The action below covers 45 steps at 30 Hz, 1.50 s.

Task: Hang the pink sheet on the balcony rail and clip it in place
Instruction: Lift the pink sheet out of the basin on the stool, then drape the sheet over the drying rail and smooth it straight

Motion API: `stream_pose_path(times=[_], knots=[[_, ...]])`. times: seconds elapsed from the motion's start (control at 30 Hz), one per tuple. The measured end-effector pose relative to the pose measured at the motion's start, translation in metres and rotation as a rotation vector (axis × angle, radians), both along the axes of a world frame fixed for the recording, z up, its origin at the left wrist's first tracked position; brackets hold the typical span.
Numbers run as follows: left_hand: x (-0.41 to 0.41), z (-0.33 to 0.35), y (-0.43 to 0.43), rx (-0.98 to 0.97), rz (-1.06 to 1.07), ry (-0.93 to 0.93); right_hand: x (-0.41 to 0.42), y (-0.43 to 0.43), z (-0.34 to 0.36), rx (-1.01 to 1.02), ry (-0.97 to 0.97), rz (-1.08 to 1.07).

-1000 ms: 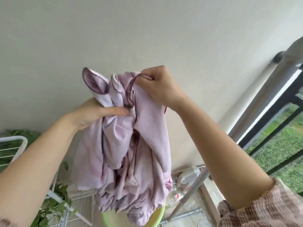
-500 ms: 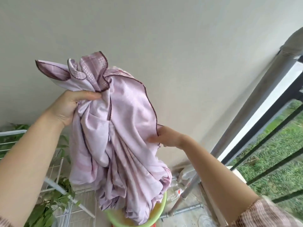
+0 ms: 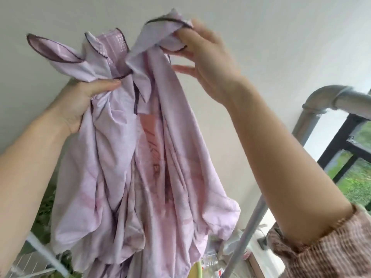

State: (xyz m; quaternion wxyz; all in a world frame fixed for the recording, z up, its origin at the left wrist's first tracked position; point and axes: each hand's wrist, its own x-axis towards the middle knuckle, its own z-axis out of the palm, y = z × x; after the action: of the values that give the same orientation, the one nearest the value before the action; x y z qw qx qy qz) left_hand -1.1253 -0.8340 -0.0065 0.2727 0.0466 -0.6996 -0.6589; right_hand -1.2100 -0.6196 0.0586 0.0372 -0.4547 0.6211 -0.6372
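The pink sheet (image 3: 140,167), pale lilac with a dark stitched hem, hangs bunched in the air in front of a plain wall. My left hand (image 3: 80,101) grips a gathered bundle of it at the left. Higher up, my right hand (image 3: 206,57) pinches a hemmed edge near the top of the sheet between thumb and forefinger, the other fingers spread. The balcony rail (image 3: 345,99), a grey metal pipe with an elbow joint, stands at the right, apart from the sheet. No clip is visible.
Black railing bars (image 3: 337,149) with grass behind them fill the right side. A grey slanted pole (image 3: 247,233) runs below the rail. A white wire rack (image 3: 36,255) and green plants sit at lower left. A green basin rim (image 3: 197,271) shows under the sheet.
My right hand has gone from the sheet's lower right edge up to a hem at the top. The sheet sits higher and closer, and the view has turned toward the rail's elbow.
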Motion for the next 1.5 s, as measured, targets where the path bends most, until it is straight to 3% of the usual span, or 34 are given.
stream_pose_path(times=[0.1,0.2,0.33,0.5,0.57,0.63,0.7,0.77,0.83,0.97,1.13,1.27,1.4,1.5], knots=[[-0.006,0.023,0.011,-0.069,0.096,0.045,0.002,0.002,-0.018,0.215,0.046,0.120],[-0.010,0.034,0.034,-0.103,0.102,0.043,0.003,-0.017,-0.066,0.334,0.009,0.089],[-0.009,0.028,0.081,-0.051,-0.060,0.018,0.009,-0.041,-0.107,0.204,-0.056,-0.034],[0.018,0.012,0.055,-0.332,-0.407,-0.105,0.003,-0.022,-0.111,0.222,-0.039,-0.306],[0.035,-0.008,0.030,-0.366,-0.389,-0.149,0.005,-0.014,-0.101,0.187,-0.073,-0.376],[0.055,-0.039,0.005,-0.332,-0.335,-0.314,0.012,-0.011,-0.083,0.094,-0.137,-0.425],[0.071,-0.076,-0.011,-0.267,-0.368,-0.508,0.019,-0.012,-0.057,-0.030,-0.195,-0.401],[0.077,-0.097,-0.010,-0.183,-0.392,-0.557,0.031,-0.016,-0.029,-0.143,-0.228,-0.339],[0.071,-0.095,-0.003,-0.148,-0.396,-0.406,0.044,-0.018,-0.003,-0.220,-0.238,-0.269],[0.064,-0.051,0.032,-0.296,-0.389,-0.149,0.070,-0.004,0.041,-0.222,-0.157,-0.271],[0.053,-0.001,0.072,-0.450,-0.393,0.008,0.094,0.023,0.073,-0.142,-0.028,-0.551],[0.045,0.050,0.098,-0.268,-0.294,0.120,0.113,0.065,0.113,-0.119,0.052,-0.810],[0.050,0.121,0.141,-0.172,-0.441,0.313,0.139,0.126,0.158,0.095,0.044,-1.097],[0.061,0.166,0.186,-0.240,-0.668,0.364,0.151,0.183,0.182,-0.058,-0.032,-1.044]])
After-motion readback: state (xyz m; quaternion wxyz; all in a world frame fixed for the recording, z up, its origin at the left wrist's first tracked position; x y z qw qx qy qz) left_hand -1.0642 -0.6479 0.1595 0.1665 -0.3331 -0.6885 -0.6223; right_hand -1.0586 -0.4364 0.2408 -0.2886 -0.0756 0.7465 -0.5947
